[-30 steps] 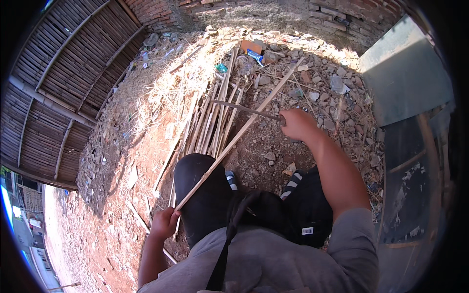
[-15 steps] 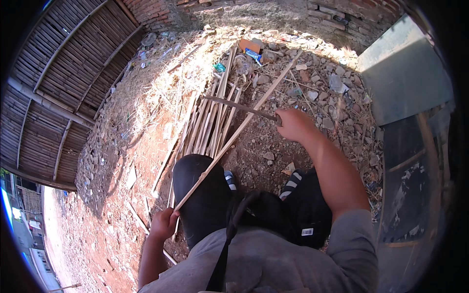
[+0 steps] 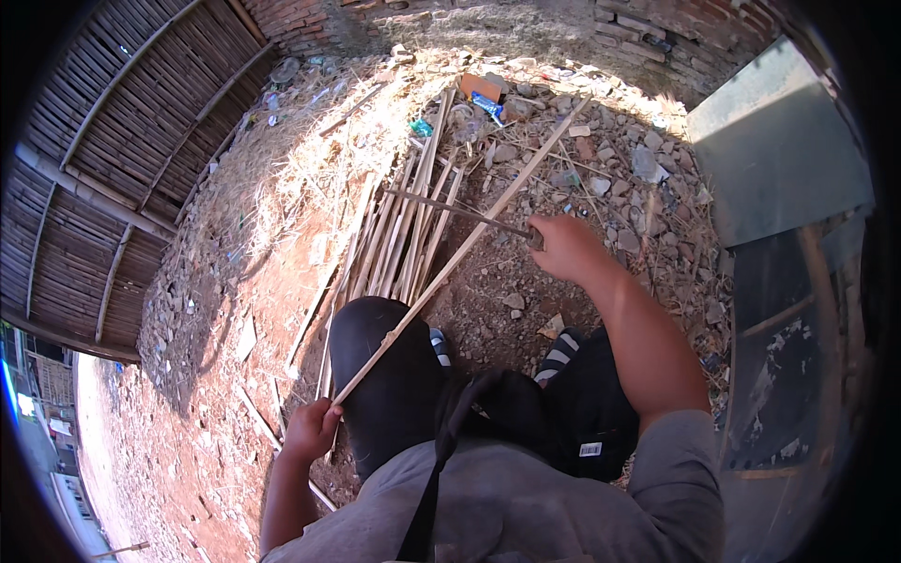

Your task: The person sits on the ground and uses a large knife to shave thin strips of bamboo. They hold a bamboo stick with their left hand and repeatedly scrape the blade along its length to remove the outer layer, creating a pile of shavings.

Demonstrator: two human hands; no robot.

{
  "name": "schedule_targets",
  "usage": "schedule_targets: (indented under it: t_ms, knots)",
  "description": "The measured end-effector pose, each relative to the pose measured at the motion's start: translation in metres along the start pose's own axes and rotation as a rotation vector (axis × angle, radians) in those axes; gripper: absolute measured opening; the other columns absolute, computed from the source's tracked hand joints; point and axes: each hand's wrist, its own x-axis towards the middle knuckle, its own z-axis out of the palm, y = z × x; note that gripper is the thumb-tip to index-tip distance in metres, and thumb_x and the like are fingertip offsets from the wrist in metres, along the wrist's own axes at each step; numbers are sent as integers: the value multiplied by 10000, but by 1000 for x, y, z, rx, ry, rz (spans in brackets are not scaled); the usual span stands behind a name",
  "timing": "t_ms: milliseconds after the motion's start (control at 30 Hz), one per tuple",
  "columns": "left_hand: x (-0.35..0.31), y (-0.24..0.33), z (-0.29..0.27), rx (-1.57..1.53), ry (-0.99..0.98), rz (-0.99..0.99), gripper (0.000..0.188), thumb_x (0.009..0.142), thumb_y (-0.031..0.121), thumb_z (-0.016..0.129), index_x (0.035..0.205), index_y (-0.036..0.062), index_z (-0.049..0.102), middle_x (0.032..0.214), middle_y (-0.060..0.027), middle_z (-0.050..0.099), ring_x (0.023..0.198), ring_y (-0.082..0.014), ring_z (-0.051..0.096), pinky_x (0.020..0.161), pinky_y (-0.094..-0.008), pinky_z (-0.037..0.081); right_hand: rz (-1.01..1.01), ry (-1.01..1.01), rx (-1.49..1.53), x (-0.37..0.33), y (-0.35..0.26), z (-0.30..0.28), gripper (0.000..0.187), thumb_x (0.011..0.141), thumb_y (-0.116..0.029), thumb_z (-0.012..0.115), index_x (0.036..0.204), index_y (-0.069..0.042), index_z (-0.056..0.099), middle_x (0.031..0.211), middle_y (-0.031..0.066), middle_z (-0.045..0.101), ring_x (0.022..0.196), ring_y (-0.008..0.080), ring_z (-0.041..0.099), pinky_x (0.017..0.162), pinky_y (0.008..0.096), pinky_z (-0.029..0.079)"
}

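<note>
Left grip (image 3: 313, 430) clamps a pale strip (image 3: 439, 281); right grip (image 3: 560, 246) clamps a bladed tool (image 3: 441, 205) crossing it. Strip appears whole; piled strips (image 3: 405, 230) lie beyond left grip.

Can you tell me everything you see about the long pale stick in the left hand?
The long pale stick is thin, straight and looks like split bamboo or wood, with a small bump over the black-clad knee. It slants away to the right, near end gripped by the left hand, far end over rubble. A dark blade in the right hand crosses it; I can't tell whether they touch.
</note>
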Motion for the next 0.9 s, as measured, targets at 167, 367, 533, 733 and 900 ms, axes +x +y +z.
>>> schedule_targets:
  t_ms: [167,367,533,733,900]
  knots:
    - [-1,-5,3,-8,-15,-27,383,993,322,590,759,18,581,666,-235,598,657,-465,613,596,-506,469,-294,9,-80,-4,-15,12,277,841,-238,744,1055,-112,621,821,143,678,823,378,684,702,508,534]
    - [2,-4,-2,59,-13,0,414,999,370,580,765,28,583,665,-237,591,672,-473,608,612,-511,476,194,-54,-52,12,29,2,214,899,-238,696,1037,-88,631,896,132,691,868,347,694,744,498,547]
    - [-1,-2,-2,-13,-62,-41,452,1026,395,535,775,23,591,677,-234,601,695,-465,626,621,-504,480,-126,128,-23,3,6,7,244,875,-247,717,1003,-82,589,785,127,657,776,369,673,687,511,517]
    - [0,-6,-4,-69,-76,-14,452,1030,381,531,785,7,597,705,-248,612,709,-471,628,624,-498,482,-226,22,-122,-3,-5,13,273,856,-225,720,1038,-71,586,811,133,670,773,374,678,696,528,522]
    - [6,2,-10,-16,-72,-50,428,1020,355,552,785,3,612,697,-250,610,702,-469,625,625,-498,483,238,122,-29,15,43,3,235,856,-167,716,1033,-78,589,856,151,679,852,359,692,723,516,539]
